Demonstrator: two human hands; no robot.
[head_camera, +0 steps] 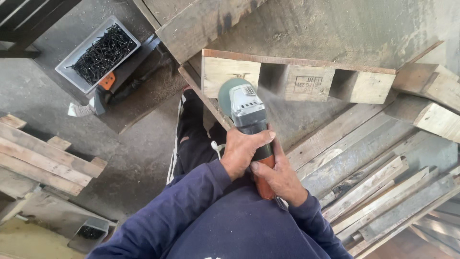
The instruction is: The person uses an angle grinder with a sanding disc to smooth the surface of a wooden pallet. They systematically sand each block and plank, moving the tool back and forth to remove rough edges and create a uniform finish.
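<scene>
A grey concrete floor (143, 163) fills most of the head view, strewn with timber: a heap of long weathered planks (383, 187) lies to the right, and a smaller stack of boards (43, 158) sits at the left edge. Ahead of the person, a wooden pallet (297, 79) stands on its side, its square blocks facing the camera. At upper left, a grey tray of black screws (98, 52) rests on a dark board. The person wears a dark blue sweatshirt (230, 225). An angle grinder (249, 124) with a grey head and orange body is held in front of the torso, its disc against the pallet's left block, a faint haze of dust beside it. The left hand (242, 151) wraps over the grinder's body, grip clenched around it; the right hand (280, 177) grasps the orange rear end just below, touching the left.
</scene>
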